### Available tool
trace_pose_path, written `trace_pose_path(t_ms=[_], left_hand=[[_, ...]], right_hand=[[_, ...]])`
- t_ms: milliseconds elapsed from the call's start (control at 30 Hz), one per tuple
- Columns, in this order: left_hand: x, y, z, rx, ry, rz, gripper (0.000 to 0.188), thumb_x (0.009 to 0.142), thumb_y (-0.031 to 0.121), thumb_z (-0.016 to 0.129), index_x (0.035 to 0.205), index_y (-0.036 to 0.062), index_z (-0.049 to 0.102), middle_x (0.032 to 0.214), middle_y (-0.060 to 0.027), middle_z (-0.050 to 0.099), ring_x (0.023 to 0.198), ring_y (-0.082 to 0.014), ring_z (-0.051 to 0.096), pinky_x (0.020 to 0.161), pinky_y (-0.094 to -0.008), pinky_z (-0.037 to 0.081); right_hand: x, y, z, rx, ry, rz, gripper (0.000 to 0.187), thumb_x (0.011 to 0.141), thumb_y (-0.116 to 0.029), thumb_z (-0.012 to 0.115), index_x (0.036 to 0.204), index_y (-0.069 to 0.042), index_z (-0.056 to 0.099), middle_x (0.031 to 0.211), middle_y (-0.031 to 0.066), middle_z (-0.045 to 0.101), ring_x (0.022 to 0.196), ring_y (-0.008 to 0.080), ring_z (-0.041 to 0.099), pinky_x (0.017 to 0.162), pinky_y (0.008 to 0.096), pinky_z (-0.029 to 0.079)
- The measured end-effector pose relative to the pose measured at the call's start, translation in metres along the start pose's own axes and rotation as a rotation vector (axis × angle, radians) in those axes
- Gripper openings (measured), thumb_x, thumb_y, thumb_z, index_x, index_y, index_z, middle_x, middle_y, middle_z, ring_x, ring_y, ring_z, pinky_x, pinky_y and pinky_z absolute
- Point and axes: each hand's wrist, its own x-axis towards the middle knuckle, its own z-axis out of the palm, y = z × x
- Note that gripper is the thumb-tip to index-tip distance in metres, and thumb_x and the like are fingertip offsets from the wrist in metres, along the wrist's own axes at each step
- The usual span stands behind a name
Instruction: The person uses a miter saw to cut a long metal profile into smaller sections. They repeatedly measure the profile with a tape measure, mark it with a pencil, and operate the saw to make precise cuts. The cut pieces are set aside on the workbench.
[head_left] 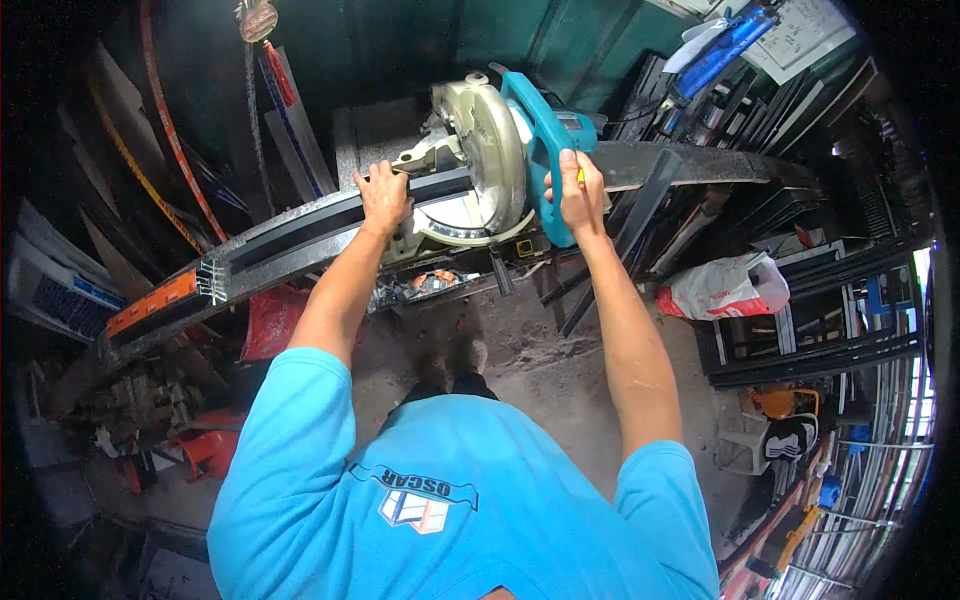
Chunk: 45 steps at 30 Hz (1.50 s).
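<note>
A miter saw (497, 150) with a pale blade guard and a teal handle and motor housing stands on the bench ahead of me. A long dark metal bar (310, 226) lies along the bench from the left into the saw. My left hand (382, 203) presses down on this bar just left of the guard, fingers bent over it. With my right hand (577, 198) I grip the saw's teal handle (543, 150). A small yellow piece (581, 175) shows at its fingers; its kind is unclear. The blade is hidden inside the guard.
An orange strip (152, 304) lies at the bench's left end. Below the saw is a tray of small parts (430, 285). A white and red bag (725, 288) hangs at right beside racked metal bars (815, 370). Straps hang at upper left.
</note>
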Motion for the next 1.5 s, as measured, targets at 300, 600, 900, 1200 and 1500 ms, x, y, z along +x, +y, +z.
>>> trace_pose_path(t_ms=[300, 600, 900, 1200, 1500], left_hand=[[-0.016, -0.026, -0.012, -0.144, 0.028, 0.089, 0.038, 0.065, 0.031, 0.090, 0.098, 0.0153, 0.078, 0.147, -0.0123, 0.049, 0.139, -0.0341, 0.040, 0.112, -0.0720, 0.027], [-0.058, -0.095, -0.116, -1.033, -0.197, 0.012, 0.034, 0.079, 0.001, 0.077, 0.112, -0.0023, 0.072, 0.106, -0.0073, 0.074, 0.097, -0.0167, 0.071, 0.084, -0.0327, 0.055], [-0.073, -0.164, -0.239, -1.221, 0.166, 0.039, 0.037, 0.082, -0.012, 0.069, 0.116, 0.0021, 0.069, 0.104, -0.0037, 0.071, 0.094, -0.0109, 0.067, 0.083, -0.0284, 0.058], [-0.069, -0.257, -0.259, -1.409, 0.736, -0.706, 0.028, 0.088, 0.013, 0.080, 0.109, -0.0029, 0.070, 0.102, -0.0115, 0.071, 0.085, -0.0237, 0.070, 0.074, -0.0406, 0.061], [-0.115, -0.227, -0.067, -1.860, 0.417, -1.170, 0.032, 0.084, 0.026, 0.082, 0.108, 0.0135, 0.065, 0.099, -0.0057, 0.067, 0.090, -0.0223, 0.065, 0.077, -0.0396, 0.057]], right_hand=[[0.102, -0.081, -0.019, -0.030, -0.181, 0.150, 0.066, 0.100, -0.063, 0.052, 0.102, 0.002, 0.065, 0.076, 0.0141, 0.068, 0.058, 0.0204, 0.067, 0.054, 0.0340, 0.055], [0.208, -0.104, -0.008, -0.861, 0.098, -0.383, 0.060, 0.097, -0.057, 0.058, 0.086, 0.001, 0.070, 0.083, 0.0270, 0.070, 0.086, 0.0423, 0.073, 0.073, 0.0503, 0.057], [0.173, -0.147, 0.004, -0.743, 0.203, -0.323, 0.057, 0.096, -0.059, 0.059, 0.109, -0.005, 0.066, 0.102, 0.0280, 0.071, 0.102, 0.0487, 0.067, 0.087, 0.0523, 0.054], [0.103, -0.107, -0.042, -0.182, 0.280, -0.576, 0.032, 0.100, -0.029, 0.068, 0.117, -0.002, 0.068, 0.090, 0.0065, 0.070, 0.068, 0.0094, 0.064, 0.056, 0.0258, 0.051], [-0.039, 0.131, -0.061, -0.263, -0.219, 0.194, 0.021, 0.091, -0.012, 0.065, 0.108, -0.001, 0.065, 0.093, 0.0231, 0.071, 0.092, 0.0411, 0.070, 0.080, 0.0461, 0.054]])
